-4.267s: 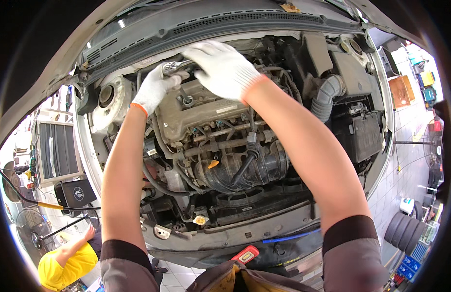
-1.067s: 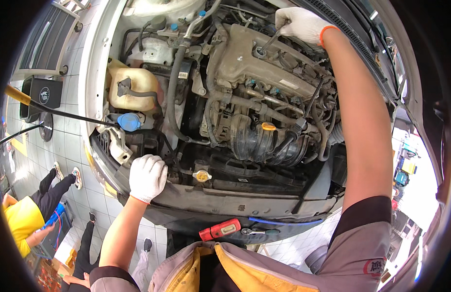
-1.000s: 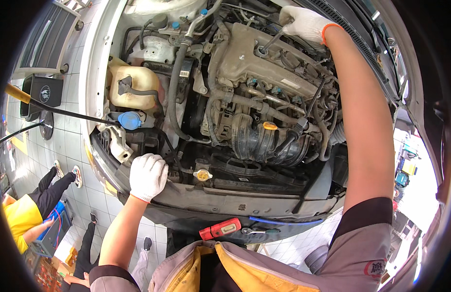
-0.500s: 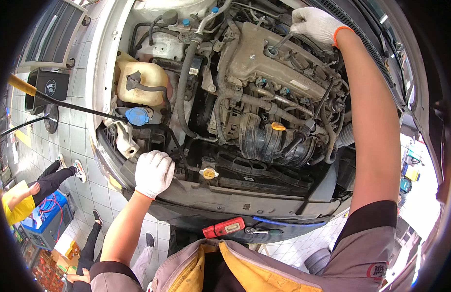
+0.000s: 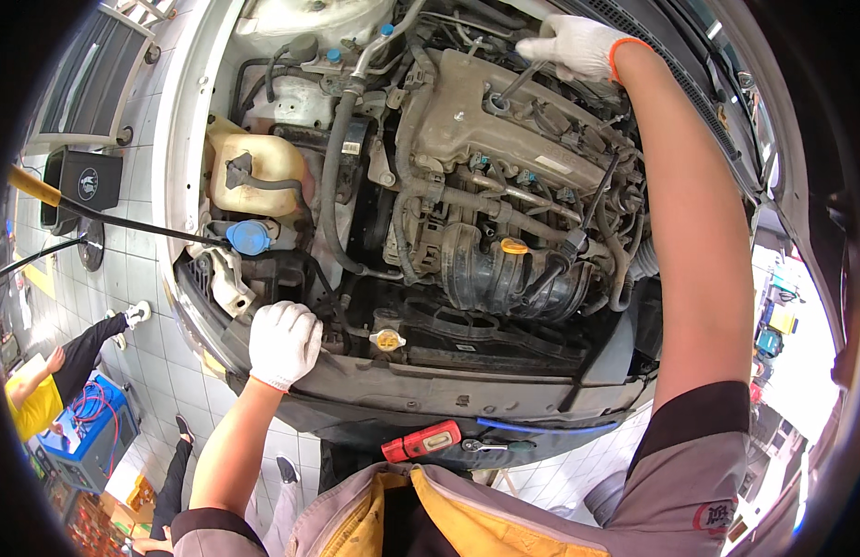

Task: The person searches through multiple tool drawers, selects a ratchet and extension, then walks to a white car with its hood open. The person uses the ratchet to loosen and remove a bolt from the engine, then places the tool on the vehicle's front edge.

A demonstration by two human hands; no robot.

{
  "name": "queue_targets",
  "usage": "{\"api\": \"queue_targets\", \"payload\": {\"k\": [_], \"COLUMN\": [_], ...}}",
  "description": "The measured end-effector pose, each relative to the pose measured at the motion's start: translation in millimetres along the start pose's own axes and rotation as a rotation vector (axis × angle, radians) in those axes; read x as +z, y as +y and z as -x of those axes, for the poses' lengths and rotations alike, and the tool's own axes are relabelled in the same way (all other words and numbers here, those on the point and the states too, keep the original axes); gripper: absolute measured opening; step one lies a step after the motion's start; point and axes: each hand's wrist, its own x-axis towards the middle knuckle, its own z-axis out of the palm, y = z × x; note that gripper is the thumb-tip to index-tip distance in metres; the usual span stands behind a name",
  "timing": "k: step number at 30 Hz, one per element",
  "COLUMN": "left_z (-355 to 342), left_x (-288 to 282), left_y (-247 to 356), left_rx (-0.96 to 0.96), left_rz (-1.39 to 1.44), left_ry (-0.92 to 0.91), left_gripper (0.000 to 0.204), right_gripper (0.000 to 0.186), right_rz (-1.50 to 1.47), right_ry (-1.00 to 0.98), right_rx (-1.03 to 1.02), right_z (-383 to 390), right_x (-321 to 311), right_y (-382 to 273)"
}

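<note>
My right hand (image 5: 578,48), in a white glove with an orange cuff, is at the far side of the engine. Its fingers are closed around the upper end of a slim metal bar (image 5: 521,84). The bar's lower end stands tilted in a round opening of the grey-brown engine cover (image 5: 490,144). My left hand (image 5: 286,343), also in a white glove, leans on the front edge of the engine bay (image 5: 355,369). Its fingers are bent over that edge, with the tips hidden. Beside it are a gold radiator cap (image 5: 387,341) and a blue-capped reservoir (image 5: 250,238).
A black-and-yellow prop rod (image 5: 133,225) reaches in from the left. On the front bumper lie a red work light (image 5: 420,441), a ratchet (image 5: 485,446) and a blue strip (image 5: 541,427). The raised hood (image 5: 773,139) borders the right side. People stand at the left, near a blue machine (image 5: 97,432).
The whole view has shifted slightly, so the engine appears a little farther left. My right hand stays on the bar, its thumb now stretched out more. My left hand stays at the front edge.
</note>
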Motion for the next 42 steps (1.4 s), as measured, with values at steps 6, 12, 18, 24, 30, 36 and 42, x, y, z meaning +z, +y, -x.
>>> {"api": "queue_targets", "payload": {"k": [6, 12, 18, 24, 30, 36, 42], "left_z": [0, -1, 0, 0, -1, -1, 0], "left_x": [0, -1, -2, 0, -1, 0, 0], "left_y": [1, 1, 3, 2, 2, 2, 2], "left_rx": [-0.002, 0.003, -0.024, -0.019, -0.014, -0.005, -0.013], "left_rz": [-0.005, -0.002, 0.003, 0.015, 0.013, -0.005, -0.001], "left_ry": [-0.019, -0.009, -0.035, -0.029, -0.041, -0.035, -0.038], "left_gripper": [0.011, 0.01, 0.01, 0.01, 0.01, 0.011, 0.011], "right_gripper": [0.033, 0.024, 0.025, 0.032, 0.036, 0.04, 0.036], "right_rz": [-0.067, -0.096, -0.093, 0.038, 0.067, 0.147, 0.091], "right_ry": [0.12, -0.123, 0.134, -0.052, -0.165, -0.1, -0.13], "right_rx": [-0.386, 0.028, -0.053, -0.144, 0.039, -0.247, -0.019], "right_z": [3, 2, 11, 44, 24, 20, 33], "right_x": [-3, -6, -6, -35, -30, -27, -33], "right_y": [-8, 4, -8, -24, -22, -14, -22]}}
